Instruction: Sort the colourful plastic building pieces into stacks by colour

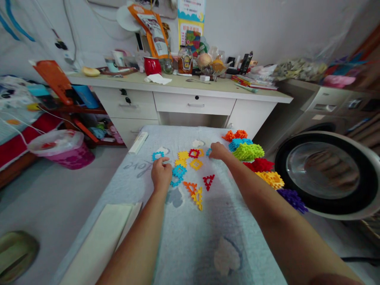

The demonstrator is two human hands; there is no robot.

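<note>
My right hand (218,151) is closed on a small blue toothed plastic piece (208,152), partly hidden by the fingers. My left hand (162,173) rests on the cloth, fingers loosely curled and slightly apart, with no piece visible in them. Just beyond it lies a blue square frame piece (158,155); to its right are joined-looking blue squares (179,171). Between the hands sit yellow squares (183,155), a red square (194,153) and a yellow square frame (196,164). Nearer me are an orange triangle (190,187), a yellow triangle (198,198) and a red triangle (208,181).
Piles of orange (234,135), lime green (248,151), red (259,165), yellow (270,179) and purple pieces (292,200) line the table's right edge. A white bar (138,143) lies at far left. Beyond stand a cluttered counter (133,81) and a washing machine (326,174).
</note>
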